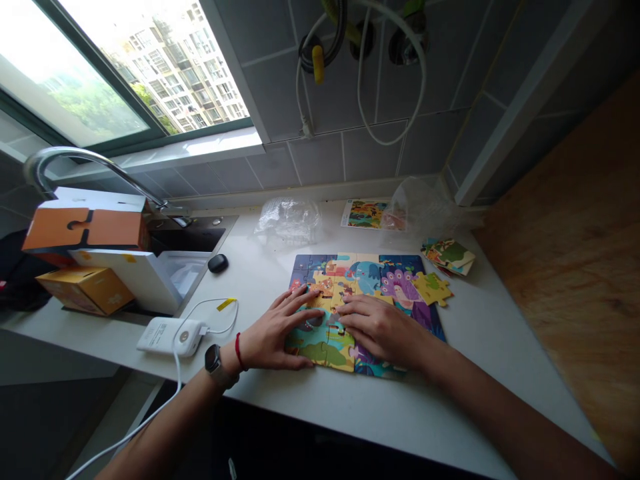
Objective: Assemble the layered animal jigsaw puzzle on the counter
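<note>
A colourful animal jigsaw puzzle (367, 270) lies on the white countertop, most of its pieces joined into a rectangle. My left hand (273, 333) rests over its left side, fingers spread and stretched across the pieces, thumb near the front edge. On the middle of the puzzle lies my right hand (385, 325), its fingers extended with the fingertips touching the surface; whatever is beneath its palm is hidden. A loose yellow puzzle piece (433, 288) overlaps the right edge. Behind it sits a small pile of loose puzzle pieces (450, 257).
Crumpled clear plastic (290, 220) and a printed picture card (367, 215) lie at the back, another clear bag (423, 207) beside them. To the left are a black oval gadget (218, 263), a white power bank (170, 336) with cable, and boxes (90, 230) over the sink.
</note>
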### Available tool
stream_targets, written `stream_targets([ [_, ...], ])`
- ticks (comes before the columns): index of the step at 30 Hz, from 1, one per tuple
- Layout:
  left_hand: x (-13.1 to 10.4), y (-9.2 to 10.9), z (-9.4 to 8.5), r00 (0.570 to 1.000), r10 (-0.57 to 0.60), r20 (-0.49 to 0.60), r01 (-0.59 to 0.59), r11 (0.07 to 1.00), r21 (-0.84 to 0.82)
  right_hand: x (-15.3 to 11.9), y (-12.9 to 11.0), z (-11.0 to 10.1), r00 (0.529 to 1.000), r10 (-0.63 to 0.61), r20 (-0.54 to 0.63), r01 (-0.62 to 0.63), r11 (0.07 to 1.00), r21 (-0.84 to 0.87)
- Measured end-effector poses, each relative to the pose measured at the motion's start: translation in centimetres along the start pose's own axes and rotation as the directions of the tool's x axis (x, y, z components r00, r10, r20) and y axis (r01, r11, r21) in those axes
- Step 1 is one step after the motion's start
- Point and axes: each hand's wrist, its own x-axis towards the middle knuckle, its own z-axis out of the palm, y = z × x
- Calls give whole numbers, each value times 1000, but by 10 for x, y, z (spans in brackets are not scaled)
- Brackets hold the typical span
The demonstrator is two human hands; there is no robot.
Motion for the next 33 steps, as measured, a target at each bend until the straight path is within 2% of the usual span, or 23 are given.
stream_targets([
  [5,1,0,0,1000,23,-15,-23,1000,17,1,-5,0,997,71,0,-71,995,-74],
  [10,1,1,-1,999,31,-25,-30,999,24,1,-5,0,981,171,97,-159,980,-118],
  [13,1,0,-1,999,38,-35,-37,999,32,0,-3,1,977,167,136,-150,981,-122],
  [26,1,-10,12,995,75,-68,-69,994,86,-4,1,6,976,185,117,-167,974,-150],
  [33,3,-9,16,995,46,-92,-35,992,125,-1,-1,2,967,202,153,-179,973,-149],
])
